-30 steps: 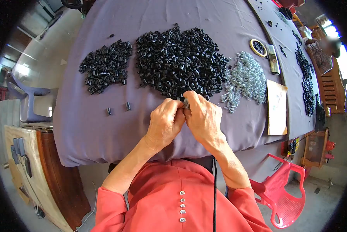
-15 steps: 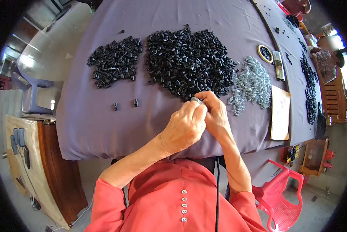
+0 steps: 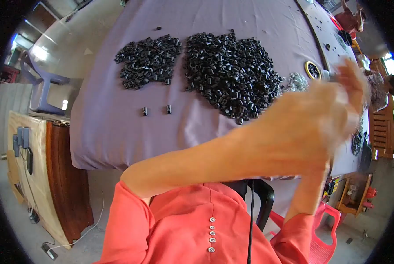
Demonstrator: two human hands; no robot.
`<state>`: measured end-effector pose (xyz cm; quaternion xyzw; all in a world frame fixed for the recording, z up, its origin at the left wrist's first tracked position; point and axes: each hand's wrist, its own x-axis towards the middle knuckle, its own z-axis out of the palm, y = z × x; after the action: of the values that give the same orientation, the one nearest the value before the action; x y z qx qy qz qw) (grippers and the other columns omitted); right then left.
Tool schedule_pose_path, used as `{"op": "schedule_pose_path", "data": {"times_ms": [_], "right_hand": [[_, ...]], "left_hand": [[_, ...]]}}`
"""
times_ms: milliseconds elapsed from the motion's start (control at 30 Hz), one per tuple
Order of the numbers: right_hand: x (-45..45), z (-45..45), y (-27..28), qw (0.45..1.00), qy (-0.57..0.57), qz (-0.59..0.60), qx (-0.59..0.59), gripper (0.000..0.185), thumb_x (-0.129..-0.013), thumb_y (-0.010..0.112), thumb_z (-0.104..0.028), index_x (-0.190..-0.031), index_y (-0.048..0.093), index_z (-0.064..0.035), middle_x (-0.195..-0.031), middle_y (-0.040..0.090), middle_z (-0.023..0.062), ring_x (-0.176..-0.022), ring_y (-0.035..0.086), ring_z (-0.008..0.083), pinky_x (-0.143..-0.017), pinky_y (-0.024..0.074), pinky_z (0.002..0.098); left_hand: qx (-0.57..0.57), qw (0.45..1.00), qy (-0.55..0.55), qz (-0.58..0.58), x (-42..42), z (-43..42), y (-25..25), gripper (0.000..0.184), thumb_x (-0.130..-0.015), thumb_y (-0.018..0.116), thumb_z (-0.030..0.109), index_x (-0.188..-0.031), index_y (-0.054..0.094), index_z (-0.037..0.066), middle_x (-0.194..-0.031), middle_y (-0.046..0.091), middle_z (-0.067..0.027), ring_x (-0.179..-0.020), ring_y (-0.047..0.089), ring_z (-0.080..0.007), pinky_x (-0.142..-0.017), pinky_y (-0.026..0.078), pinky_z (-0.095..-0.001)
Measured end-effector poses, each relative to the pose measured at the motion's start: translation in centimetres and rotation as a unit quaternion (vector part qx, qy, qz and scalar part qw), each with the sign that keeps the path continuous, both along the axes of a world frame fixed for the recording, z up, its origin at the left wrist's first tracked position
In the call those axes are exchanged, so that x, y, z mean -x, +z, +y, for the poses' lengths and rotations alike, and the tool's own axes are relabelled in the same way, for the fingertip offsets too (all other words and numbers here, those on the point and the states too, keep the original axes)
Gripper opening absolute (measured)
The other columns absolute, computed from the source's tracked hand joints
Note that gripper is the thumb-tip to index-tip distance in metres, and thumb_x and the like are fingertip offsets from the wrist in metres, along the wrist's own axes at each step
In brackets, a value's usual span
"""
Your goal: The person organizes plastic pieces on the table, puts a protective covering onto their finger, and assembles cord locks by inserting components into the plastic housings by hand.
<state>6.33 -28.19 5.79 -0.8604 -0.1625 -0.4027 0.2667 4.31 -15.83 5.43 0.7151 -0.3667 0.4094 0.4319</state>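
Observation:
My left hand (image 3: 309,121) is raised at the right, above the table's edge area, and smeared by motion. Close against it, my right hand (image 3: 354,90) is also blurred, its fingers pointing upward. Whatever either hand holds cannot be made out. Below and left of them lies a large pile of small black plastic tubes (image 3: 232,72). Partly hidden behind my hands is a heap of small silvery springs (image 3: 297,82). Two black cylinders (image 3: 168,109) stand apart nearer to me.
A smaller pile of black tubes (image 3: 148,61) lies on the purple cloth (image 3: 113,136) at the left. A round yellow-rimmed container (image 3: 312,69) sits at the right. Pink chair (image 3: 326,233), grey-blue chair (image 3: 43,88) and wooden cabinet (image 3: 69,180) surround the table. Another person (image 3: 350,20) is far right.
Both hands have moved up and right, away from the front of the large black pile, where they were together around a small greyish thing. The view has shifted slightly.

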Motion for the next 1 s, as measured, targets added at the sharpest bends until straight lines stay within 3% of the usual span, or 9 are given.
{"op": "schedule_pose_path", "data": {"times_ms": [100, 233, 367, 433, 500, 567, 700, 800, 1000], "right_hand": [[-0.5, -3.4, 3.2, 0.997, -0.041, -0.056, -0.030, 0.025, -0.075, 0.056, 0.000, -0.099, 0.057, -0.0030, -0.094, 0.059, 0.0104, -0.084, 0.058, 0.0249, -0.071, 0.0475, 0.0312], [-0.8, -6.0, 3.4, 0.997, -0.028, 0.013, -0.065, 0.025, -0.075, 0.055, 0.001, -0.100, 0.058, -0.0028, -0.093, 0.059, 0.0111, -0.085, 0.059, 0.0246, -0.074, 0.0473, 0.0315], [1.1, -4.8, 0.0, 0.982, 0.044, 0.181, -0.032, 0.025, -0.076, 0.054, 0.002, -0.101, 0.058, -0.0025, -0.092, 0.060, 0.0118, -0.086, 0.059, 0.0243, -0.076, 0.0471, 0.0318], [3.2, -2.2, -1.4, 0.974, 0.084, 0.172, 0.118, 0.022, -0.076, 0.056, 0.002, -0.098, 0.059, -0.0022, -0.088, 0.060, 0.0122, -0.083, 0.059, 0.0272, -0.074, 0.0471, 0.0328], [4.2, -3.2, -6.4, 0.956, 0.113, 0.268, 0.048, 0.023, -0.076, 0.057, 0.004, -0.098, 0.058, -0.0008, -0.083, 0.059, 0.0134, -0.077, 0.059, 0.0274, -0.070, 0.0468, 0.0315], [6.2, -3.7, -8.9, 0.929, 0.087, 0.353, -0.071, 0.025, -0.076, 0.050, 0.008, -0.098, 0.057, -0.0005, -0.080, 0.058, 0.0114, -0.070, 0.056, 0.0202, -0.065, 0.0453, 0.0272], [7.9, -5.7, -12.0, 0.891, 0.089, 0.373, -0.243, 0.038, -0.069, 0.038, 0.016, -0.098, 0.056, -0.0005, -0.086, 0.056, 0.0088, -0.071, 0.054, 0.0140, -0.065, 0.0445, 0.0247], [8.0, -6.4, -13.1, 0.909, 0.091, 0.347, -0.212, 0.044, -0.064, 0.035, 0.019, -0.098, 0.056, -0.0003, -0.092, 0.055, 0.0086, -0.073, 0.054, 0.0141, -0.066, 0.0444, 0.0244], [6.9, -5.4, -12.2, 0.939, 0.009, 0.334, -0.079, 0.027, -0.070, 0.054, 0.008, -0.094, 0.058, -0.0023, -0.090, 0.056, 0.0102, -0.077, 0.056, 0.0211, -0.067, 0.0454, 0.0295]], "left_hand": [[0.041, 0.997, -0.023, -0.055, -0.7, -2.3, 3.9, 0.021, -0.061, 0.059, 0.016, -0.078, 0.059, 0.002, -0.080, 0.053, -0.0140, -0.072, 0.051, -0.0267, -0.047, 0.045, -0.0319], [-0.032, 0.997, -0.059, -0.035, -1.7, -1.9, 5.6, 0.021, -0.061, 0.060, 0.015, -0.076, 0.060, 0.001, -0.082, 0.054, -0.0161, -0.072, 0.051, -0.0286, -0.047, 0.045, -0.0333], [0.102, 0.993, -0.059, 0.006, -0.3, -3.6, -0.9, 0.027, -0.063, 0.060, 0.014, -0.084, 0.056, 0.000, -0.086, 0.053, -0.0152, -0.074, 0.054, -0.0268, -0.051, 0.047, -0.0317], [-0.027, 0.995, -0.051, 0.086, 1.9, -0.8, -5.1, 0.030, -0.064, 0.059, 0.012, -0.090, 0.052, -0.001, -0.086, 0.053, -0.0129, -0.074, 0.056, -0.0227, -0.053, 0.048, -0.0300], [-0.141, 0.980, -0.061, 0.124, 3.7, 1.9, -9.1, 0.022, -0.065, 0.059, 0.010, -0.085, 0.054, 0.001, -0.082, 0.053, -0.0097, -0.075, 0.057, -0.0221, -0.053, 0.049, -0.0296], [-0.203, 0.963, -0.032, 0.177, 4.6, 4.8, -11.4, 0.014, -0.069, 0.060, 0.007, -0.081, 0.055, 0.003, -0.079, 0.054, -0.0074, -0.075, 0.057, -0.0223, -0.053, 0.049, -0.0304], [-0.112, 0.943, 0.014, 0.312, 3.5, 7.6, -13.1, 0.006, -0.077, 0.060, 0.000, -0.080, 0.056, 0.004, -0.071, 0.052, -0.0079, -0.060, 0.055, -0.0222, -0.051, 0.045, -0.0310], [-0.052, 0.933, 0.002, 0.356, 2.3, 7.2, -13.6, 0.006, -0.079, 0.059, -0.002, -0.079, 0.055, 0.003, -0.068, 0.051, -0.0087, -0.054, 0.053, -0.0221, -0.049, 0.042, -0.0310], [-0.098, 0.943, -0.012, 0.318, 2.4, 6.3, -14.9, 0.008, -0.077, 0.061, 0.001, -0.077, 0.054, 0.004, -0.068, 0.052, -0.0081, -0.057, 0.053, -0.0230, -0.051, 0.043, -0.0316]]}}
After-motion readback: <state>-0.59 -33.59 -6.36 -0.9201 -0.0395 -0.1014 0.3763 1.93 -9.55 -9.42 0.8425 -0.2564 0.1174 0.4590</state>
